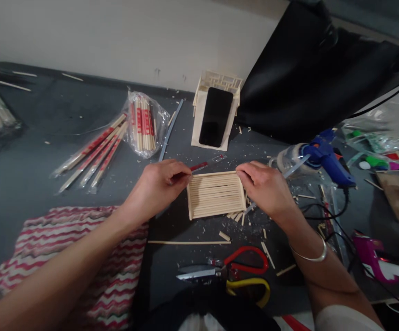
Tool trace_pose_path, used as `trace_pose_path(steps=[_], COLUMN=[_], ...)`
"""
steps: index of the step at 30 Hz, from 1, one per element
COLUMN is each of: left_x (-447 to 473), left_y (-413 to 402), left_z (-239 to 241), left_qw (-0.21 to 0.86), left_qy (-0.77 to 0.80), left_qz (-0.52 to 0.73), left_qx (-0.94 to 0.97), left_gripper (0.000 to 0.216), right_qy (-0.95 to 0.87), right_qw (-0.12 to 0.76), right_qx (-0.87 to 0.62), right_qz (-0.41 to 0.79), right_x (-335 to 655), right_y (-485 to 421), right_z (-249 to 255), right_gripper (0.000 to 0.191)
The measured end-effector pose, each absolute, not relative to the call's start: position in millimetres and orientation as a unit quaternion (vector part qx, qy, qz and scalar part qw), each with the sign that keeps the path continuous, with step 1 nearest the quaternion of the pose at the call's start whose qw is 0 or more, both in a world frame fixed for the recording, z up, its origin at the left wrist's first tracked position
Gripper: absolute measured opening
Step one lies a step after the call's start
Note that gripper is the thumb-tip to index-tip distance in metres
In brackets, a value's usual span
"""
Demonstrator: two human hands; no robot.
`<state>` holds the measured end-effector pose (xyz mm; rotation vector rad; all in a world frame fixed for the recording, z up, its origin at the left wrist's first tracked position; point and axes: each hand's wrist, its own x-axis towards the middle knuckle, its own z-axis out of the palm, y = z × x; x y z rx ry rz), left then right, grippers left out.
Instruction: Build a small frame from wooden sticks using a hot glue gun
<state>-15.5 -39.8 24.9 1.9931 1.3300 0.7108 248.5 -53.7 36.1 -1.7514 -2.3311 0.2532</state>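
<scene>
A small rectangular panel of pale wooden sticks, laid side by side with a stick along each short end, is held at the middle of the table. My left hand pinches its far left corner between thumb and fingers. At the far right corner, my right hand grips it in the same way. Short cut stick pieces lie by the panel's near right corner. Closer to me, a single long stick rests on the table, with open scissors with red and yellow handles below it.
A phone leans on a stick-built stand at the back. Wrapped chopsticks lie left of it. A blue glue gun and a pink glue gun with cables are on the right. A striped cloth lies front left.
</scene>
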Motion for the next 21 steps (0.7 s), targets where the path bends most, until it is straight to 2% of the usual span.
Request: trace_pose_path(steps=[17, 21], left_x=[-13.8, -14.7], left_y=[-40.1, -40.0], left_z=[24.9, 21.3], left_qw=[0.312, 0.327], left_qy=[0.547, 0.559], left_qz=[0.240, 0.255], left_qx=[0.738, 0.718], left_gripper=[0.018, 0.031], right_qy=[-0.802, -0.802], right_qw=[0.111, 0.106], right_qx=[-0.583, -0.584], right_qz=[0.065, 0.062], right_x=[251.4, 252.1], right_y=[-54.5, -56.6], right_z=[32.6, 33.1], right_gripper=[0.031, 0.034])
